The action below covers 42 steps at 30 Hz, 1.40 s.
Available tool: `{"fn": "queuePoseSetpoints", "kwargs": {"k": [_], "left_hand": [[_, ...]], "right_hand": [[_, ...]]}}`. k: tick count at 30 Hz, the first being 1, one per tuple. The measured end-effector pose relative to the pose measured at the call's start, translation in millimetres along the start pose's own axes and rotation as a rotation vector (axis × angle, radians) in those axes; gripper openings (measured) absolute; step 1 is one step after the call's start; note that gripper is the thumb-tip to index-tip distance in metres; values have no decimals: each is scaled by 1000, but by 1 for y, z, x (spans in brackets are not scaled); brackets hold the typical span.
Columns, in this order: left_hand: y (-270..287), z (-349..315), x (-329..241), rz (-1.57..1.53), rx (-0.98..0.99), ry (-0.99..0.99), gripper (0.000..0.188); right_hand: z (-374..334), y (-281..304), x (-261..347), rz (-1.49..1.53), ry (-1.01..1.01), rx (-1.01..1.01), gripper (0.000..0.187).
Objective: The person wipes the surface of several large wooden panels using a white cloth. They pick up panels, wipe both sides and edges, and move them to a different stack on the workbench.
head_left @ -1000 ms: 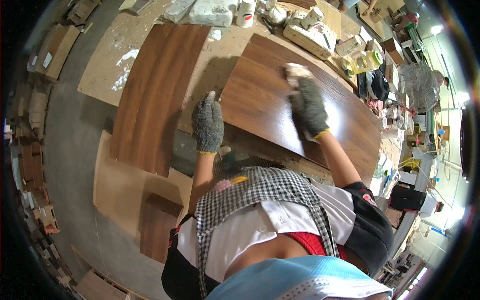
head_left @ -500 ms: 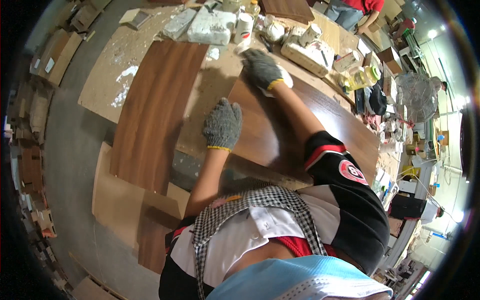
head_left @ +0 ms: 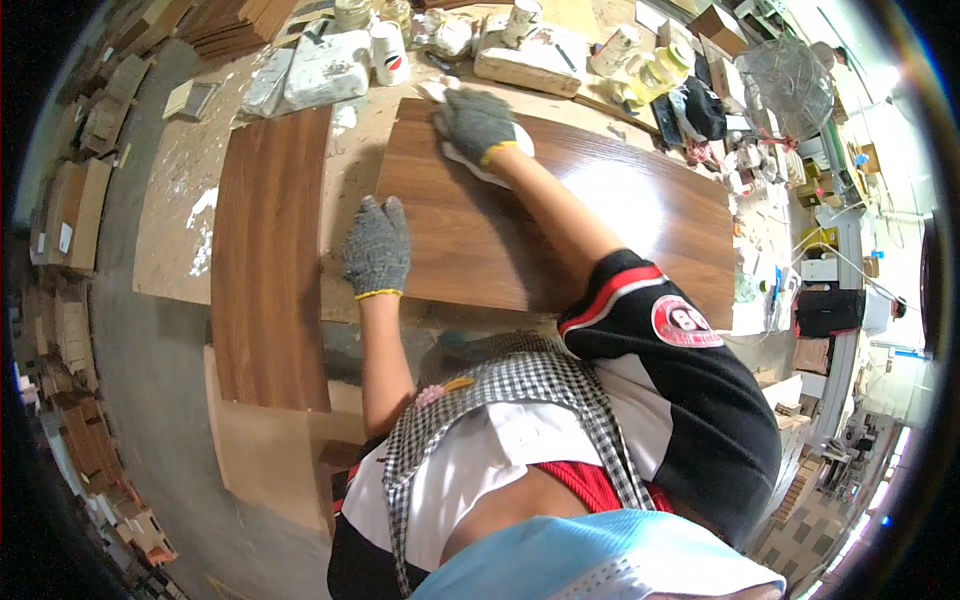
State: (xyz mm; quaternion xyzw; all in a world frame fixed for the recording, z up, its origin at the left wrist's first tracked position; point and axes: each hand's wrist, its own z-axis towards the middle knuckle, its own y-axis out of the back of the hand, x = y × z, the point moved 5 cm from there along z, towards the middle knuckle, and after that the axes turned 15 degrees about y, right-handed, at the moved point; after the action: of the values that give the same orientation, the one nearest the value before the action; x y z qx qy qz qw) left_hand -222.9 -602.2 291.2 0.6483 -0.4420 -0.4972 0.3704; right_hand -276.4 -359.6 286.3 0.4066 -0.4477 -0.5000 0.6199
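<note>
A dark brown wood-grain board (head_left: 450,250) lies flat on the worktable, with light glaring off its right half. My right hand (head_left: 476,122), in a grey knit glove with a yellow cuff, presses a white cloth (head_left: 522,143) onto the far left part of this board. Some of the cloth shows beyond the fingertips and some beside the palm. At the board's near left edge rests my left hand (head_left: 378,248), gloved alike, with fingers stretched forward and nothing visible in it. To its left lies a second, narrower brown board (head_left: 268,260), reaching past the table's near edge.
Along the table's far side stand white-smeared blocks (head_left: 330,72), a white cup (head_left: 389,55), another smeared block (head_left: 530,68) and a yellowish jug (head_left: 655,75). A wire fan (head_left: 785,88) stands at the right. Stacked cardboard (head_left: 75,215) lines the left.
The view has shifted, and the large board appears squarer to me. My right hand and the cloth now lie more fully on its far left part. My left hand stays by its left edge.
</note>
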Motion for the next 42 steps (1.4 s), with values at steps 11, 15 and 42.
{"fn": "queuePoseSetpoints", "kwargs": {"k": [11,15,42], "left_hand": [[-9,3,3,-43,-133,-87,54],[-11,2,7,-43,-175,-119,51],[-35,32,39,39,-180,-272,65]], "right_hand": [[-131,52,-169,-311,-188,381,31],[-35,1,-102,-141,-86,316,35],[-330,124,-353,-228,-790,142,45]]}}
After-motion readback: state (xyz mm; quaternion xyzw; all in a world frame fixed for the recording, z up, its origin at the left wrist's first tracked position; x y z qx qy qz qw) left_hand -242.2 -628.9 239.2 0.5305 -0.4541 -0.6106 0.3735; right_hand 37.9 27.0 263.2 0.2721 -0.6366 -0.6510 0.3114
